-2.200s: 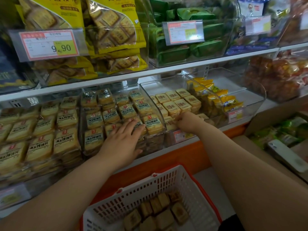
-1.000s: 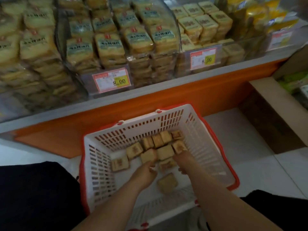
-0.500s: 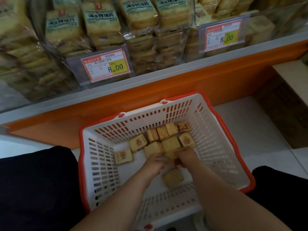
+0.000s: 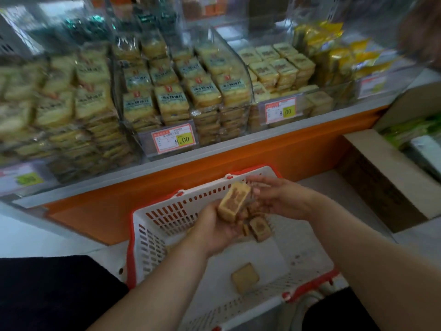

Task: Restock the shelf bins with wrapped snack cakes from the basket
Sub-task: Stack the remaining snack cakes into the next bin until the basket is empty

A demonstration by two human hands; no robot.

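Cardboard box (image 4: pixel 381 173) sits right of the basket (image 4: pixel 167 218); left hand (image 4: pixel 214 228) grips a snack cake (image 4: pixel 235 199), right hand (image 4: pixel 279 199) fingers loosely spread beside it.

Both hands (image 4: pixel 245 211) raised — fingers curled

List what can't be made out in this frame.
- Head view, left hand: it holds one snack cake; any others are hidden behind it.
- Right hand: grip unclear, fingers motion-blurred.
- Basket: cakes under the hands hidden.
- Left price tag: blurred, unreadable.
- Shelf bins: tops cut off.
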